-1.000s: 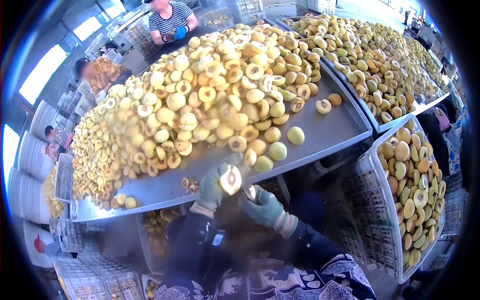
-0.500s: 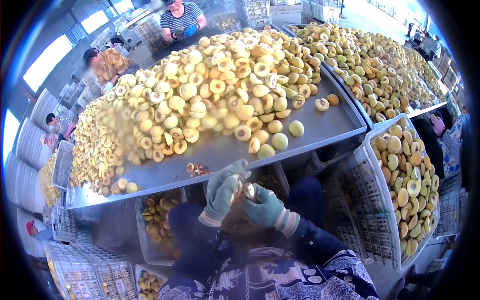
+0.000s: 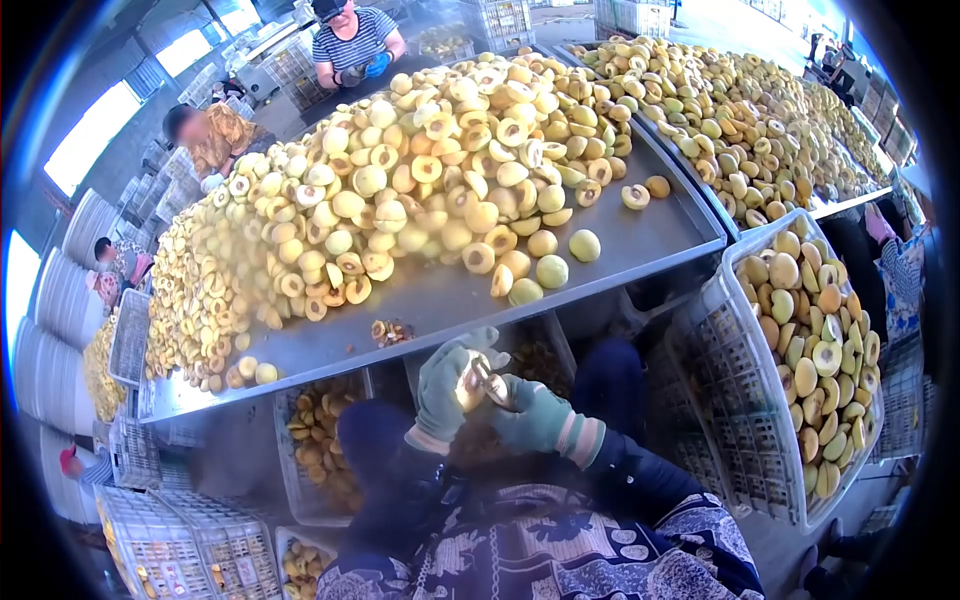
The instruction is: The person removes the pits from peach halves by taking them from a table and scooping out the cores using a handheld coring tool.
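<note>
My left hand (image 3: 440, 388), in a grey-green glove with a pale cuff, is closed around a yellow peach half (image 3: 469, 387). In my gloved right hand (image 3: 537, 416) is a small metal pitting tool (image 3: 493, 382), its end against the fruit. The exact shape of the tool's tip is too small to make out. Both hands are together over my lap, just below the near edge of the metal table (image 3: 640, 262). A large heap of halved peaches (image 3: 400, 190) covers much of that table. Near its edge lies a small pile of brown scraps (image 3: 390, 332).
A plastic crate full of peach halves (image 3: 728, 345) stands at my right. Below the table, another crate (image 3: 290, 470) holds more fruit. A second heaped table (image 3: 740, 130) adjoins at the right. A person in a striped shirt (image 3: 352, 45) and one in an orange-brown top (image 3: 225, 140) work across from me.
The view has shifted slightly. My left hand has turned a little, so more of the peach half shows, with the metal tool now at its side. Both hands keep their hold.
</note>
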`<action>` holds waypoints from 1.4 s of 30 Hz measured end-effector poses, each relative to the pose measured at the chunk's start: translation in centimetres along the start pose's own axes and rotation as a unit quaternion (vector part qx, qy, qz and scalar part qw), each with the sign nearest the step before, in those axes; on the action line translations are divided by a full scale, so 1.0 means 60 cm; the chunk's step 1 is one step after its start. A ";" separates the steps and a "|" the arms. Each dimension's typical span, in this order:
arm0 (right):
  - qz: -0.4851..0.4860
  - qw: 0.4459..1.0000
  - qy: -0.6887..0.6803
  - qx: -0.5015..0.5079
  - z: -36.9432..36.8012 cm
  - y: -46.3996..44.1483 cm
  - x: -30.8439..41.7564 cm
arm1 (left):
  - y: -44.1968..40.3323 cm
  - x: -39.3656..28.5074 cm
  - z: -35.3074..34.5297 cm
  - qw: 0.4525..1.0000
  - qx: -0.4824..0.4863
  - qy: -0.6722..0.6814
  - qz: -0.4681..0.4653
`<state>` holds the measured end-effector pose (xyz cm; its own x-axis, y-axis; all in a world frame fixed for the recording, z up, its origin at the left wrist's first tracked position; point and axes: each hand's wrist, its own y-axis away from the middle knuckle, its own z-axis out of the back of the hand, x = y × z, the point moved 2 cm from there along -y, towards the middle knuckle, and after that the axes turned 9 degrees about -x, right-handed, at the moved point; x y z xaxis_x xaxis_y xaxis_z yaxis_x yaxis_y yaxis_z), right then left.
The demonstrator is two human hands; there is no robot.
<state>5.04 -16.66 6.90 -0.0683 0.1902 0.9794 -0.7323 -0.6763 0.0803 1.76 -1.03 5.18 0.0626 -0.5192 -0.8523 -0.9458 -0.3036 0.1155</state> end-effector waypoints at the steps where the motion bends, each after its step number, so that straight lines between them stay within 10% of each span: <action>1: -0.049 0.997 -0.029 0.044 0.008 0.000 0.007 | 0.001 0.002 0.000 1.000 0.007 0.003 0.011; 7: 0.031 0.998 0.012 0.062 0.016 -0.013 -0.023 | 0.001 0.016 0.005 0.998 0.022 0.031 0.057; 10: -0.095 0.990 -0.007 0.101 0.019 -0.009 -0.010 | 0.004 0.009 0.002 0.998 0.028 -0.040 0.040; 13: 0.025 0.996 -0.036 0.072 -0.003 -0.016 -0.044 | 0.003 0.007 0.003 0.997 0.043 -0.013 0.065; 21: -0.227 0.938 -0.211 0.154 0.004 -0.011 -0.032 | -0.017 -0.007 -0.016 0.975 0.010 0.029 0.221; 25: -0.198 0.934 -0.275 0.111 0.001 -0.006 -0.020 | 0.006 -0.003 -0.028 0.997 -0.058 -0.049 0.011; 27: -0.171 0.950 -0.243 0.094 -0.012 -0.010 -0.021 | 0.006 0.003 -0.013 0.997 -0.049 -0.012 0.057; 31: -0.270 0.901 -0.261 0.217 -0.001 -0.017 -0.034 | 0.010 -0.012 -0.005 0.983 -0.008 0.033 0.179; 42: -0.266 0.529 -0.731 0.339 -0.064 -0.003 -0.058 | 0.015 -0.010 -0.030 0.991 -0.132 -0.003 0.015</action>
<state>2.80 -14.48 2.79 0.9854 0.0628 -0.1581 0.0605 -0.9980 -0.0197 1.42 -2.43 6.71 0.0328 -0.5265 -0.8496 -0.8312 -0.4864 0.2693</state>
